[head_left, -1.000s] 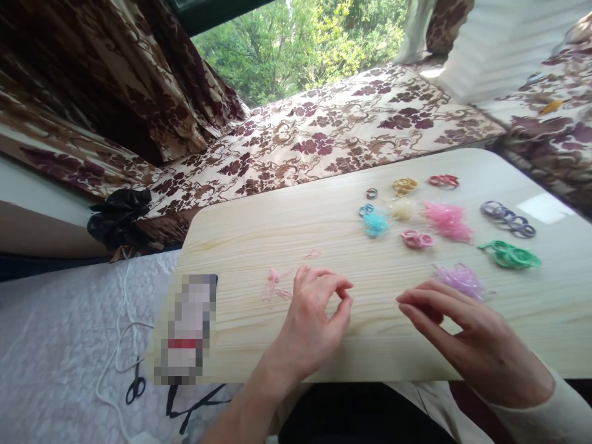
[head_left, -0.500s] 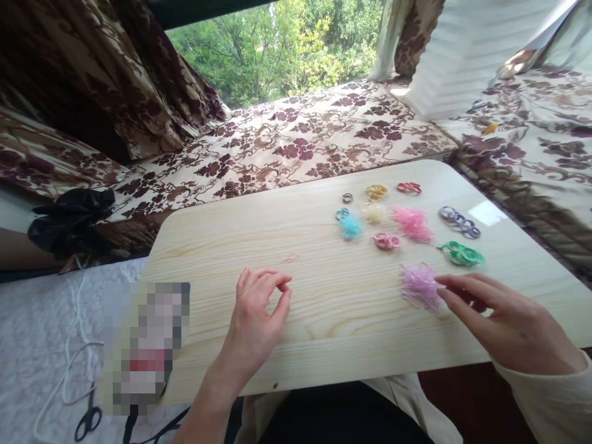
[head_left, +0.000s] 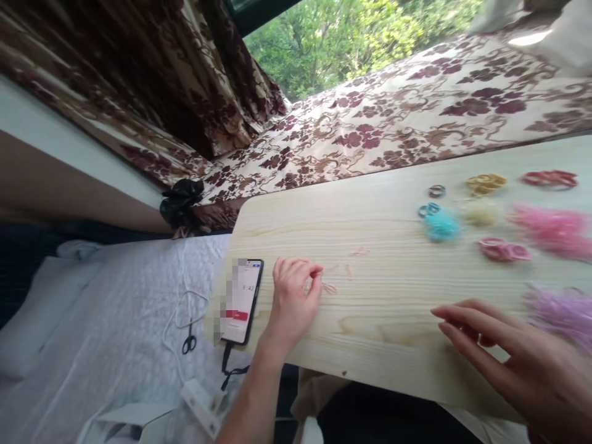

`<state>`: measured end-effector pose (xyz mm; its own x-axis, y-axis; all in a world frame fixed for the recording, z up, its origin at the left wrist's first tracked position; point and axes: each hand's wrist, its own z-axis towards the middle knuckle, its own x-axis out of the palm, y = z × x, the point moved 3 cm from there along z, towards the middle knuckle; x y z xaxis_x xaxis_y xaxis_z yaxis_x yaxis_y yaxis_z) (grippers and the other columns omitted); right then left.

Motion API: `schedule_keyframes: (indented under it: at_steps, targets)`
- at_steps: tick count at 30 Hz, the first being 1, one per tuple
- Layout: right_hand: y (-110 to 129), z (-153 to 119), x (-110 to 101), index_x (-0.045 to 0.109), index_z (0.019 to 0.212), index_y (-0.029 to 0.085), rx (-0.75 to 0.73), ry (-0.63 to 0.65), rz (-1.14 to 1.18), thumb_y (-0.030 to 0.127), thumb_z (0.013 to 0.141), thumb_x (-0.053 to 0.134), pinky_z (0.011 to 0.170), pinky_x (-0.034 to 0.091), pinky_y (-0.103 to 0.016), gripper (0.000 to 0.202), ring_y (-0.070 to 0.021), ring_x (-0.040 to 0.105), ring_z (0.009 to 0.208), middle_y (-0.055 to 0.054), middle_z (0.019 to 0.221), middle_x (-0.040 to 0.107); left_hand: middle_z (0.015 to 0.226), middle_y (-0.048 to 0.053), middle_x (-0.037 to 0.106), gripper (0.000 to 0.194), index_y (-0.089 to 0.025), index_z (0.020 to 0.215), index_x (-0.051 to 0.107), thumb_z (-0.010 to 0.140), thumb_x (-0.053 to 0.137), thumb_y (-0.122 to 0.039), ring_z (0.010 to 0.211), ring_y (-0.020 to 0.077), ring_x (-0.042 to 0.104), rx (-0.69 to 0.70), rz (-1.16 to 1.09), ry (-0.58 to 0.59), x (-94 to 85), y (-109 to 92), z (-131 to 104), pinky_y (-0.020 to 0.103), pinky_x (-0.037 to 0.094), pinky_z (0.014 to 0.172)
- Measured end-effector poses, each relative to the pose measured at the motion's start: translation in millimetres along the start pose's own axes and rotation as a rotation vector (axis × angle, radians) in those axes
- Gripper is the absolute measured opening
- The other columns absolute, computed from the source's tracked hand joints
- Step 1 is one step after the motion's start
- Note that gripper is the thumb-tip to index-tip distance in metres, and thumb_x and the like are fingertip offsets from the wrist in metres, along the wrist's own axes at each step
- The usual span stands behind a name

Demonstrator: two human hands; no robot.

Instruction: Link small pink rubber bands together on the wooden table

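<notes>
My left hand (head_left: 295,297) rests low over the table's left part, thumb and forefinger tips close together in a pinch; whether anything is between them is too small to see. Beside its fingertips lie small pale pink elastic bands (head_left: 329,287), with another pink band (head_left: 361,251) farther back. My right hand (head_left: 513,361) hovers left of a pile of light purple bands (head_left: 559,311), its thumb and forefinger tips nearly meeting. I cannot make out anything in that pinch.
Blue bands (head_left: 441,227), pale yellow bands (head_left: 480,213) and pink bands (head_left: 550,228) lie in piles. Near them are yellow rings (head_left: 485,184), red rings (head_left: 550,178) and pink rings (head_left: 504,249). A phone (head_left: 243,302) lies at the left edge; scissors (head_left: 189,343) lie beyond it.
The view has turned left. My right hand has left the light purple pile and moved left. My left hand is farther left, with several pink bands now showing beside its fingers.
</notes>
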<state>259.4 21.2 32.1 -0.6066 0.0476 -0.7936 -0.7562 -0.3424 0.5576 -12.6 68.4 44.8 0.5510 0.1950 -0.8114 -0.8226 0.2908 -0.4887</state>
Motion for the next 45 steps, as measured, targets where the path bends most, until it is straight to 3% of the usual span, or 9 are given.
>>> schedule_keyframes:
  at_steps: [6, 12, 17, 24, 30, 35, 40, 45]
  targets:
    - [3, 15, 27, 0.068, 0.090, 0.030, -0.191, -0.031, -0.007, 0.043, 0.094, 0.048, 0.041, 0.049, -0.017, 0.025, -0.0108, 0.068, 0.053, 0.003, 0.079, 0.072, 0.091, 0.002, 0.069, 0.016, -0.022, 0.087, 0.069, 0.088, 0.059, -0.009, 0.100, 0.0204, 0.059, -0.109, 0.099, 0.021, -8.9, 17, -12, 0.046, 0.037, 0.105]
    - [-14, 12, 38, 0.067, 0.090, 0.032, -0.158, 0.036, -0.067, 0.045, 0.093, 0.048, 0.048, 0.053, -0.015, 0.023, -0.0114, 0.070, 0.062, 0.004, 0.083, 0.072, 0.102, 0.004, 0.063, 0.030, -0.026, 0.102, 0.071, 0.089, 0.053, -0.007, 0.107, 0.0211, 0.056, -0.062, 0.149, 0.104, -6.1, 19, -15, 0.053, 0.028, 0.112]
    - [-14, 13, 39, 0.067, 0.089, 0.034, -0.132, 0.048, -0.081, 0.046, 0.092, 0.048, 0.045, 0.051, -0.016, 0.022, -0.0107, 0.069, 0.057, 0.006, 0.081, 0.072, 0.105, 0.005, 0.062, 0.030, -0.027, 0.108, 0.070, 0.091, 0.052, -0.010, 0.110, 0.0219, 0.055, -0.027, 0.179, 0.129, 0.6, 14, -8, 0.055, 0.026, 0.113]
    - [-21, 9, 43, 0.066, 0.091, 0.033, -0.120, 0.075, -0.094, 0.046, 0.091, 0.047, 0.051, 0.053, -0.019, 0.023, -0.0130, 0.070, 0.063, 0.004, 0.085, 0.072, 0.099, 0.005, 0.065, 0.021, -0.022, 0.095, 0.070, 0.088, 0.055, -0.009, 0.105, 0.0226, 0.056, -0.139, 0.209, 0.066, -0.8, 20, -5, 0.053, 0.030, 0.112]
    - [-20, 10, 44, 0.066, 0.092, 0.035, -0.119, 0.057, -0.097, 0.044, 0.092, 0.048, 0.049, 0.052, -0.019, 0.021, -0.0123, 0.070, 0.061, 0.005, 0.083, 0.071, 0.097, 0.004, 0.065, 0.024, -0.025, 0.102, 0.071, 0.091, 0.054, -0.012, 0.102, 0.0212, 0.057, -0.099, 0.149, 0.109, 3.7, 12, -6, 0.053, 0.031, 0.111]
    - [-14, 13, 39, 0.068, 0.089, 0.034, -0.109, 0.050, -0.071, 0.046, 0.091, 0.047, 0.046, 0.052, -0.019, 0.024, -0.0126, 0.070, 0.058, 0.005, 0.080, 0.072, 0.098, 0.003, 0.064, 0.024, -0.026, 0.091, 0.072, 0.089, 0.054, -0.010, 0.104, 0.0207, 0.057, -0.052, 0.091, 0.164, 4.6, 8, -11, 0.053, 0.029, 0.112]
    - [-10, 16, 36, 0.070, 0.085, 0.035, -0.090, 0.035, -0.067, 0.048, 0.091, 0.046, 0.041, 0.050, -0.020, 0.027, -0.0132, 0.069, 0.055, 0.005, 0.078, 0.072, 0.097, 0.003, 0.065, 0.023, -0.023, 0.085, 0.068, 0.086, 0.054, -0.005, 0.104, 0.0207, 0.057, -0.097, 0.092, 0.103, 1.9, 11, -9, 0.052, 0.029, 0.112]
    - [-9, 18, 36, 0.071, 0.082, 0.034, -0.069, 0.042, -0.061, 0.049, 0.090, 0.046, 0.040, 0.050, -0.021, 0.029, -0.0137, 0.069, 0.054, 0.004, 0.077, 0.073, 0.095, 0.002, 0.066, 0.009, -0.022, 0.086, 0.066, 0.086, 0.062, -0.014, 0.103, 0.0209, 0.058, -0.127, 0.101, 0.114, 6.4, 8, -3, 0.051, 0.030, 0.112]
